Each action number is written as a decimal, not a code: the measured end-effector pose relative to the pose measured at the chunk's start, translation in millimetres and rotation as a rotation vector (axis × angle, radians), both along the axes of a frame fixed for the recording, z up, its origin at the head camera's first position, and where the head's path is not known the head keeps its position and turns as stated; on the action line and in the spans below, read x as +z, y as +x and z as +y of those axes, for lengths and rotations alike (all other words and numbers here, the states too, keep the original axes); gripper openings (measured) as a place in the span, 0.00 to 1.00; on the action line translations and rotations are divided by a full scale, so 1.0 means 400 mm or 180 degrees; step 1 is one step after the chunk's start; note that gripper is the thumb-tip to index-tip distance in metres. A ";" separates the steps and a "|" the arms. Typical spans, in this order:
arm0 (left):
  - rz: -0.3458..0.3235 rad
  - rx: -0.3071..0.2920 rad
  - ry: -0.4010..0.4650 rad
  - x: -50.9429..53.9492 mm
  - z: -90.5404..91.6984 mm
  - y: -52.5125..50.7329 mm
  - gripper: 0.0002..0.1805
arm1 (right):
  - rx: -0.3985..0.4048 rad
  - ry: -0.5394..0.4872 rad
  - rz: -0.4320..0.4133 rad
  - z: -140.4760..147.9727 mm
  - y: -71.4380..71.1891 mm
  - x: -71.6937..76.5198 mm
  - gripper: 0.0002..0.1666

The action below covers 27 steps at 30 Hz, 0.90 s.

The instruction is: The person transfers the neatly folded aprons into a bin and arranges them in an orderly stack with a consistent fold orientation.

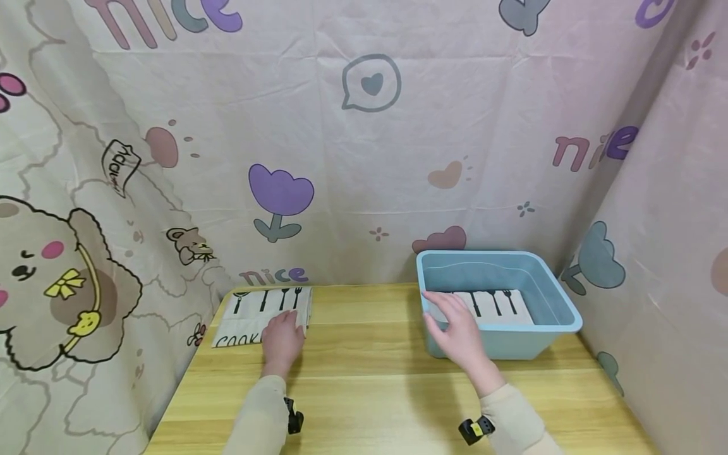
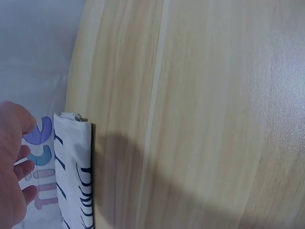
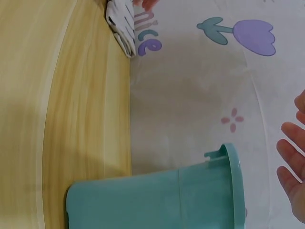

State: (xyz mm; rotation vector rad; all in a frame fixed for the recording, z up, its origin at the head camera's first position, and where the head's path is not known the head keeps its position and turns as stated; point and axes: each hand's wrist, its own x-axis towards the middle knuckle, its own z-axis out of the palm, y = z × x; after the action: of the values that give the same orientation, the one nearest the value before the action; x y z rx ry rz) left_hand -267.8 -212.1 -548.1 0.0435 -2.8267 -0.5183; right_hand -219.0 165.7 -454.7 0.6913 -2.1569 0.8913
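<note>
A folded white cloth (image 1: pixel 244 319) printed with black utensils and lettering lies at the table's far left. Above its right side hovers my left hand (image 1: pixel 282 340), fingers loosely curled; the left wrist view shows the hand (image 2: pixel 13 167) apart from the cloth (image 2: pixel 76 167) with nothing in it. A light blue plastic bin (image 1: pixel 512 344) stands at the back right, and another white cloth (image 1: pixel 503 308) with the same utensil print lies inside. My right hand (image 1: pixel 461 332) is over the bin's left front rim, fingers spread and holding nothing. In the right wrist view its fingers (image 3: pixel 290 155) are clear of the bin (image 3: pixel 157 202).
The wooden tabletop (image 1: pixel 352 366) runs between the cloth and the bin. A patterned curtain (image 1: pixel 364 164) hangs along the table's back edge, with further hangings at left and right. Each wrist wears a small black camera.
</note>
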 end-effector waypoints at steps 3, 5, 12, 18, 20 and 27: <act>-0.0060 0.0020 0.0041 -0.003 -0.007 -0.001 0.26 | 0.0055 -0.0023 -0.0040 -0.011 0.007 0.002 0.25; -0.0094 0.0032 0.0046 -0.006 -0.010 -0.001 0.26 | 0.0082 -0.0026 -0.0036 -0.019 0.011 0.001 0.25; -0.0183 0.0040 0.0013 -0.022 -0.014 -0.008 0.25 | 0.0173 -0.0028 0.0052 -0.047 0.016 -0.009 0.25; -0.0226 0.0021 0.0033 -0.023 -0.009 -0.012 0.23 | 0.0247 -0.0002 0.0069 -0.073 0.022 -0.025 0.25; -0.0235 0.0016 0.0033 -0.026 -0.008 -0.014 0.23 | 0.0248 0.0022 0.0062 -0.081 0.024 -0.034 0.25; -0.0271 -0.0036 0.0013 -0.051 -0.008 -0.018 0.22 | 0.0285 0.0034 0.0027 -0.108 0.033 -0.067 0.25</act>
State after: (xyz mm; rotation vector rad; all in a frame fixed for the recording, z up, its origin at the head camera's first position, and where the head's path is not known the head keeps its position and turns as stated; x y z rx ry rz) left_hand -275.1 -215.4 -568.5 0.0515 -2.9103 -0.5369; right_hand -206.0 122.5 -481.4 0.8011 -2.1388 0.9222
